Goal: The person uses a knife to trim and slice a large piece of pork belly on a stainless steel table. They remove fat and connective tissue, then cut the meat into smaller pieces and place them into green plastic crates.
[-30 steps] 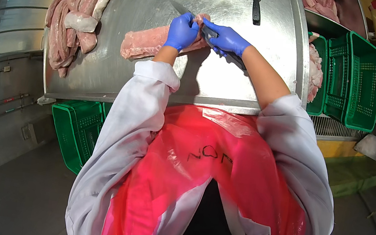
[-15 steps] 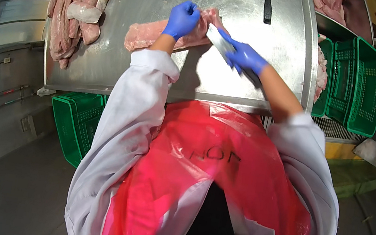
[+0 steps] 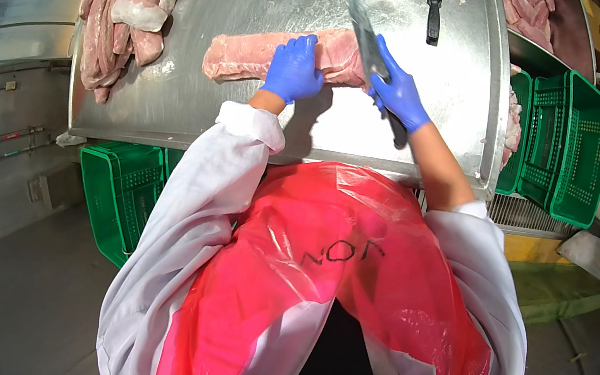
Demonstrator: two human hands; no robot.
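A long, pale pink slab of meat (image 3: 242, 57), like a boneless loin, lies crosswise on the steel table. My left hand (image 3: 293, 70), in a blue glove, presses down on its middle with the fingers curled over the top. In my gloved right hand (image 3: 399, 95) is a knife (image 3: 359, 19) with a long, broad blade. The blade points up and to the left, away from me, beside the right end of the slab; its black handle shows below my fingers. Whether the blade touches the meat is hard to tell.
Long strips of meat (image 3: 134, 8) are piled at the table's left. A black-handled tool (image 3: 433, 22) lies at the far right of the steel table (image 3: 370, 142). Green crates (image 3: 567, 143) stand to the right, another green crate (image 3: 114, 193) below the left edge. More meat (image 3: 529, 18) fills a tray at the far right.
My left hand has turned from a raised fist to fingers laid over the slab. The knife has swung, its blade now pointing farther away from me.
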